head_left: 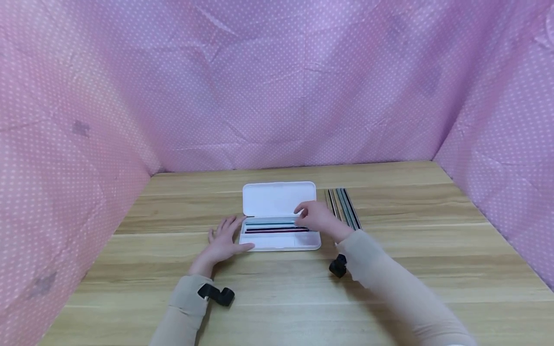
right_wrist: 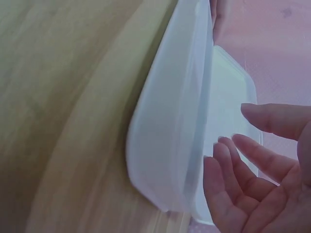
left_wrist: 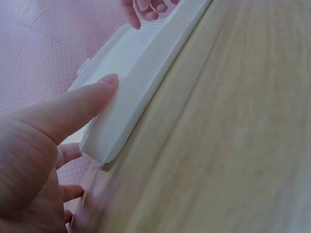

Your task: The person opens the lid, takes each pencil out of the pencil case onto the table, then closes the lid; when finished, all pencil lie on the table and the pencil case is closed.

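A white pencil case (head_left: pixel 277 242) lies on the table with its lid (head_left: pixel 274 198) folded back. Inside, dark pencils (head_left: pixel 277 230) and light blue ones (head_left: pixel 269 223) lie lengthwise in the rear part. My left hand (head_left: pixel 221 246) is at the case's left end, fingers spread; in the left wrist view its thumb (left_wrist: pixel 99 92) rests on the front edge. Over the right end of the case is my right hand (head_left: pixel 319 219), its thumb apart from loosely bent fingers. In the right wrist view nothing shows between this hand's fingers (right_wrist: pixel 233 189).
To the right of the case, several pencils (head_left: pixel 351 211) lie side by side on the wooden table (head_left: pixel 277 298), partly behind the right hand and wrist. A pink dotted cloth (head_left: pixel 277 96) hangs around the back and sides. Each wrist wears a black camera mount.
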The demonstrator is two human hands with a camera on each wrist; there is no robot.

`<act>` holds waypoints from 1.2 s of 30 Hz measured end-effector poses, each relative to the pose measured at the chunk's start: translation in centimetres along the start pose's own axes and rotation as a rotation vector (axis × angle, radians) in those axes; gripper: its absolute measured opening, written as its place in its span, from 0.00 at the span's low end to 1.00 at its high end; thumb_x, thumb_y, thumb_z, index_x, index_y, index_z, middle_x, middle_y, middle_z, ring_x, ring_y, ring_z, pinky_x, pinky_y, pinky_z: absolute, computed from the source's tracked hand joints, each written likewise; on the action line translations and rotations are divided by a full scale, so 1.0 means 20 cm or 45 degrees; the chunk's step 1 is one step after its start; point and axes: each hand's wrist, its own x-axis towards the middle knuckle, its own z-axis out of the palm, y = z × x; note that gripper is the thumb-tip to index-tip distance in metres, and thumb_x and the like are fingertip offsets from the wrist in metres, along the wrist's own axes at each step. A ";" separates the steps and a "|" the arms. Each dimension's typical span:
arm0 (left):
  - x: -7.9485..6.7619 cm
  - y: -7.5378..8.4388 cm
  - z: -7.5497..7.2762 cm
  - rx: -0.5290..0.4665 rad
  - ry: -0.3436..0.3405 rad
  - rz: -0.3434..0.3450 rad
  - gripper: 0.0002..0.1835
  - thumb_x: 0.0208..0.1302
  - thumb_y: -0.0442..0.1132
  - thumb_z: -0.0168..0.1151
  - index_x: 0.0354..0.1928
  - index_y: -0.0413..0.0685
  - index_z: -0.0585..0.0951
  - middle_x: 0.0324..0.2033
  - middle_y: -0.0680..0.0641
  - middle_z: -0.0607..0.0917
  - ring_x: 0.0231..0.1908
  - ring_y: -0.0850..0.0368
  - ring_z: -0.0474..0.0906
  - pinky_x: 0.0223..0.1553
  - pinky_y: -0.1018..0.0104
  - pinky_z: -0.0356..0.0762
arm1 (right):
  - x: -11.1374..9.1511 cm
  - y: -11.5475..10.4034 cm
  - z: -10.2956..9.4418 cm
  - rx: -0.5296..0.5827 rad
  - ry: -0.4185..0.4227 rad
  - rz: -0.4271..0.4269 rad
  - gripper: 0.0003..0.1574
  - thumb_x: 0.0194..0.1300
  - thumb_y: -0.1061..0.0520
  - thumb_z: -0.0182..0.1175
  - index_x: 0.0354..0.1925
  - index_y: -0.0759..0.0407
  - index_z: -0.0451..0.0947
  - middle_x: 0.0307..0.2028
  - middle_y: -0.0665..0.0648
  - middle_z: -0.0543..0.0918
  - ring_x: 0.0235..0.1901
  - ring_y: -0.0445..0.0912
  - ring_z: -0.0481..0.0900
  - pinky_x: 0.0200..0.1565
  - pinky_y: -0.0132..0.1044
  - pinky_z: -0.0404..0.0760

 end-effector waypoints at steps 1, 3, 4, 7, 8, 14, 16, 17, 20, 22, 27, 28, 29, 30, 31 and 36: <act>0.00 0.00 0.00 -0.001 -0.002 -0.003 0.47 0.51 0.58 0.69 0.71 0.58 0.58 0.72 0.36 0.49 0.71 0.34 0.35 0.61 0.30 0.23 | 0.00 -0.01 0.01 -0.043 0.005 -0.006 0.17 0.57 0.57 0.65 0.46 0.61 0.79 0.32 0.54 0.82 0.28 0.44 0.76 0.31 0.34 0.76; 0.00 0.00 0.00 -0.002 -0.004 -0.007 0.47 0.51 0.58 0.69 0.71 0.59 0.58 0.72 0.37 0.49 0.71 0.34 0.35 0.62 0.30 0.22 | 0.01 -0.04 0.03 -0.128 0.008 -0.002 0.17 0.57 0.57 0.66 0.46 0.60 0.79 0.33 0.54 0.83 0.29 0.44 0.77 0.33 0.35 0.77; 0.00 0.00 0.00 -0.005 -0.006 -0.006 0.47 0.51 0.58 0.69 0.71 0.59 0.58 0.72 0.37 0.49 0.71 0.34 0.35 0.61 0.30 0.22 | 0.01 -0.05 0.04 -0.161 0.006 0.001 0.17 0.57 0.57 0.65 0.46 0.59 0.79 0.33 0.54 0.83 0.30 0.44 0.77 0.34 0.35 0.76; 0.00 0.00 0.00 -0.003 -0.007 -0.008 0.47 0.51 0.59 0.69 0.72 0.59 0.58 0.73 0.37 0.49 0.71 0.34 0.35 0.61 0.30 0.22 | 0.02 -0.08 0.06 -0.216 -0.012 0.033 0.18 0.58 0.57 0.65 0.48 0.57 0.79 0.36 0.54 0.82 0.32 0.45 0.76 0.36 0.37 0.76; 0.00 0.00 0.00 -0.002 -0.006 -0.007 0.47 0.51 0.59 0.68 0.72 0.59 0.58 0.72 0.37 0.49 0.71 0.34 0.35 0.61 0.30 0.22 | 0.02 -0.08 0.07 -0.224 -0.017 0.037 0.18 0.58 0.57 0.65 0.48 0.57 0.79 0.36 0.54 0.82 0.32 0.45 0.76 0.37 0.37 0.76; 0.00 0.00 0.00 0.004 0.003 0.006 0.48 0.51 0.59 0.69 0.72 0.57 0.58 0.72 0.35 0.49 0.71 0.33 0.36 0.61 0.29 0.23 | 0.03 -0.10 0.10 -0.297 -0.026 0.004 0.19 0.59 0.59 0.64 0.50 0.58 0.79 0.41 0.55 0.83 0.35 0.45 0.75 0.44 0.40 0.77; 0.00 0.00 0.00 0.007 0.003 0.003 0.48 0.51 0.59 0.69 0.72 0.58 0.58 0.72 0.36 0.49 0.71 0.33 0.36 0.61 0.30 0.23 | 0.04 -0.10 0.10 -0.361 -0.020 -0.015 0.19 0.59 0.60 0.63 0.51 0.58 0.79 0.42 0.55 0.84 0.36 0.45 0.76 0.46 0.41 0.77; 0.00 0.00 0.00 0.008 0.003 0.003 0.48 0.51 0.59 0.69 0.72 0.58 0.58 0.72 0.36 0.49 0.71 0.33 0.36 0.61 0.30 0.23 | 0.04 -0.11 0.11 -0.394 -0.017 -0.026 0.19 0.59 0.60 0.63 0.51 0.57 0.79 0.43 0.55 0.84 0.37 0.45 0.76 0.47 0.42 0.77; 0.01 0.00 0.00 0.011 0.003 -0.001 0.47 0.51 0.59 0.69 0.72 0.59 0.58 0.72 0.36 0.49 0.71 0.34 0.36 0.61 0.30 0.22 | 0.05 -0.12 0.11 -0.456 -0.022 -0.065 0.18 0.59 0.60 0.64 0.50 0.57 0.79 0.43 0.54 0.84 0.39 0.46 0.77 0.49 0.43 0.77; 0.01 0.00 0.00 0.007 0.002 -0.005 0.47 0.51 0.59 0.69 0.71 0.59 0.58 0.72 0.36 0.49 0.71 0.34 0.36 0.61 0.30 0.22 | 0.05 -0.12 0.12 -0.481 -0.029 -0.104 0.17 0.58 0.60 0.64 0.48 0.58 0.80 0.41 0.54 0.84 0.39 0.46 0.77 0.49 0.43 0.77; 0.01 0.00 0.00 0.005 -0.005 -0.014 0.47 0.51 0.58 0.69 0.71 0.59 0.58 0.72 0.36 0.49 0.71 0.34 0.35 0.62 0.31 0.22 | 0.05 -0.12 0.13 -0.516 -0.023 -0.184 0.14 0.56 0.61 0.67 0.42 0.59 0.81 0.37 0.54 0.84 0.37 0.46 0.77 0.47 0.43 0.77; 0.00 0.00 0.00 0.007 -0.003 -0.010 0.47 0.51 0.58 0.69 0.71 0.58 0.58 0.72 0.36 0.49 0.71 0.34 0.36 0.61 0.30 0.22 | 0.05 -0.12 0.13 -0.518 -0.018 -0.190 0.13 0.55 0.61 0.68 0.42 0.59 0.81 0.36 0.54 0.84 0.37 0.46 0.78 0.47 0.43 0.77; 0.00 0.00 0.00 0.009 -0.003 -0.009 0.47 0.51 0.58 0.69 0.71 0.58 0.58 0.72 0.35 0.49 0.71 0.33 0.36 0.61 0.30 0.22 | 0.05 -0.12 0.13 -0.519 -0.013 -0.194 0.13 0.55 0.61 0.68 0.42 0.59 0.81 0.36 0.54 0.84 0.37 0.46 0.78 0.46 0.43 0.77; 0.00 0.00 0.00 0.010 -0.001 -0.007 0.47 0.51 0.58 0.69 0.71 0.58 0.58 0.72 0.35 0.49 0.71 0.33 0.36 0.61 0.30 0.22 | 0.05 -0.12 0.13 -0.521 -0.010 -0.198 0.13 0.55 0.61 0.68 0.41 0.59 0.81 0.35 0.54 0.84 0.37 0.46 0.78 0.46 0.43 0.77; 0.00 0.00 0.00 0.011 0.001 -0.007 0.47 0.51 0.58 0.69 0.71 0.58 0.58 0.72 0.35 0.49 0.71 0.33 0.36 0.61 0.30 0.22 | 0.05 -0.12 0.13 -0.522 -0.009 -0.200 0.13 0.55 0.61 0.68 0.41 0.59 0.82 0.35 0.53 0.84 0.37 0.46 0.78 0.46 0.43 0.77; 0.00 0.00 0.00 0.007 0.001 -0.003 0.47 0.51 0.58 0.69 0.71 0.59 0.58 0.72 0.35 0.49 0.71 0.33 0.36 0.61 0.30 0.22 | 0.05 -0.12 0.13 -0.527 -0.033 -0.208 0.11 0.56 0.62 0.67 0.40 0.59 0.83 0.37 0.54 0.85 0.40 0.47 0.80 0.48 0.43 0.77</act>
